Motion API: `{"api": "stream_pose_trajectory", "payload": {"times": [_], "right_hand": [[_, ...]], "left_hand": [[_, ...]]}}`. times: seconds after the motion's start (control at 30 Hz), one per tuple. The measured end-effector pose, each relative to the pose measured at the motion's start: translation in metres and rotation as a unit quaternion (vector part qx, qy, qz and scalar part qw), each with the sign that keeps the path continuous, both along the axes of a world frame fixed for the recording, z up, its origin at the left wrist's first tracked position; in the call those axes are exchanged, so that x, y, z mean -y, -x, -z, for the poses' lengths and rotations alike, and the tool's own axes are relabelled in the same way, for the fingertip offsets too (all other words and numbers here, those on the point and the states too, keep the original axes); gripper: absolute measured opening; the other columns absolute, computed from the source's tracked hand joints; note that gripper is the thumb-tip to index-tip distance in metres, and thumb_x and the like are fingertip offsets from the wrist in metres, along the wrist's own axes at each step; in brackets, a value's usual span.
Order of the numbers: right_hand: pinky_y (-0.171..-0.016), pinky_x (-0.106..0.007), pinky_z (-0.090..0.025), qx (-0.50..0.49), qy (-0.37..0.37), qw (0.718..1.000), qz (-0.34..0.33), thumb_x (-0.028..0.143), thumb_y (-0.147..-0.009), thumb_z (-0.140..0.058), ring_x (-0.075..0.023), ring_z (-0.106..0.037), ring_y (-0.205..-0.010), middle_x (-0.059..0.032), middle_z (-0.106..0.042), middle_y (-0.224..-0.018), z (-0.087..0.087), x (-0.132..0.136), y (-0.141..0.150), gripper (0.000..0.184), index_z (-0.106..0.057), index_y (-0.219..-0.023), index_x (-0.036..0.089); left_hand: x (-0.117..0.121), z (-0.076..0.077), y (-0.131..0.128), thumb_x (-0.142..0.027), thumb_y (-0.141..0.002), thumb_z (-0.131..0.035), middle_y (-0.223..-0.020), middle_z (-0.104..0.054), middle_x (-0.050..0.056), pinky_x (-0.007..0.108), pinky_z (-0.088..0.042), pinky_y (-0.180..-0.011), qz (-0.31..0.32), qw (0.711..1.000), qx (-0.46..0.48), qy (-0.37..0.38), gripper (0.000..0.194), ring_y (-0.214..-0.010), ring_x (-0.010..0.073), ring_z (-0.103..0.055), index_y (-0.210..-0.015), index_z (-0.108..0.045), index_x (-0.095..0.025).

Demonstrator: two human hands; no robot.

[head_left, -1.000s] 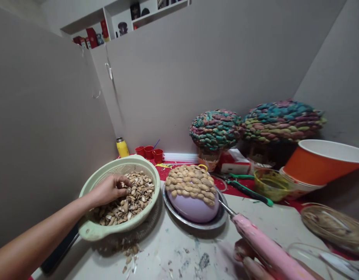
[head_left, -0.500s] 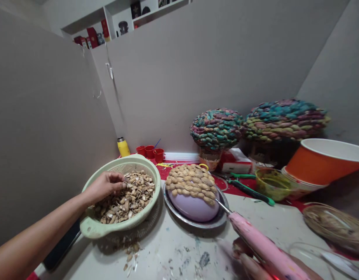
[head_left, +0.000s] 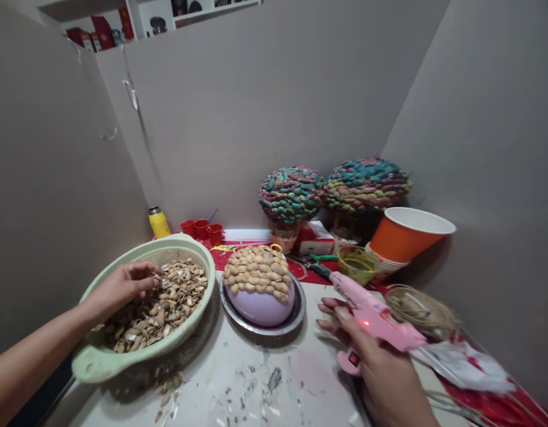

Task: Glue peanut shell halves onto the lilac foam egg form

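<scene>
My left hand reaches into a pale green colander full of peanut shells, its fingertips pinched on a shell. My right hand grips a pink glue gun at the lower right, with a red light lit on its side. The gun's nozzle points away toward the back of the table. Between the hands sits a lilac upturned bowl on a metal plate, its top covered with peanut shells.
At the back stand two painted shell-covered mushroom shapes, an orange paper bucket, a yellow-green cup, green-handled pliers, red cups and a yellow bottle. A coil of straw twine lies at the right. Shell crumbs litter the tabletop.
The view has swung right. My right hand has drawn the glue gun back from the bowl to the right. My left hand stays in the colander, fingers closed on a shell.
</scene>
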State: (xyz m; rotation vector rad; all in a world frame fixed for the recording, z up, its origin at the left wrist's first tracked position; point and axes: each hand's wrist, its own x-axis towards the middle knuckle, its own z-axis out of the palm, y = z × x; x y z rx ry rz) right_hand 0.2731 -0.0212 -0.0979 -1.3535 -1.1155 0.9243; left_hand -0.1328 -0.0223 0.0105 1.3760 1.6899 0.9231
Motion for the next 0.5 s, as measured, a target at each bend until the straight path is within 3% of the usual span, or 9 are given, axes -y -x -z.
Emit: {"api": "stream_pose_trajectory", "payload": {"times": [0.1,0.2,0.33,0.5], "right_hand": [[-0.078,-0.031,-0.061,-0.143,0.064,0.988,-0.012,0.049,-0.067,-0.077,-0.0288,-0.07,-0.101,-0.008,-0.074,-0.111,0.0,-0.011,0.007,0.043,-0.075,-0.098,0.019],[-0.076,-0.027,-0.062,-0.265,0.109,0.958,-0.037,0.036,-0.057,-0.088,-0.027,-0.07,-0.099,-0.0067,-0.074,-0.109,0.002,-0.018,0.015,0.043,-0.075,-0.094,0.018],[-0.064,-0.023,-0.061,-0.282,0.134,0.947,-0.076,0.029,-0.051,-0.093,-0.0186,-0.072,-0.068,-0.0037,-0.076,-0.088,0.002,-0.02,0.021,0.039,-0.075,-0.083,0.016],[-0.056,-0.021,-0.056,-0.239,0.11,0.958,-0.119,0.034,-0.057,-0.089,-0.0157,-0.066,-0.058,-0.003,-0.071,-0.066,-0.003,-0.015,0.029,0.032,-0.07,-0.073,0.014]], "left_hand": [[0.0,-0.001,-0.004,-0.039,-0.062,-0.08,-0.06,-0.064,-0.004,0.023,-0.038,-0.051,-0.001,1.0,0.017,0.011,0.029,-0.05,0.0107,-0.048,-0.078,-0.068,-0.018],[0.004,-0.002,-0.011,-0.038,-0.061,-0.079,-0.062,-0.066,-0.002,0.023,-0.039,-0.051,-0.001,0.999,0.03,0.029,0.027,-0.049,0.0097,-0.047,-0.078,-0.07,-0.018],[0.01,-0.004,-0.021,-0.037,-0.063,-0.077,-0.065,-0.066,-0.001,0.023,-0.04,-0.051,0.004,0.998,0.044,0.046,0.024,-0.05,0.0097,-0.046,-0.077,-0.072,-0.018],[0.013,-0.006,-0.032,-0.037,-0.062,-0.079,-0.062,-0.062,-0.004,0.023,-0.04,-0.052,0.021,0.997,0.056,0.048,0.027,-0.051,0.0095,-0.047,-0.079,-0.069,-0.018]]}}
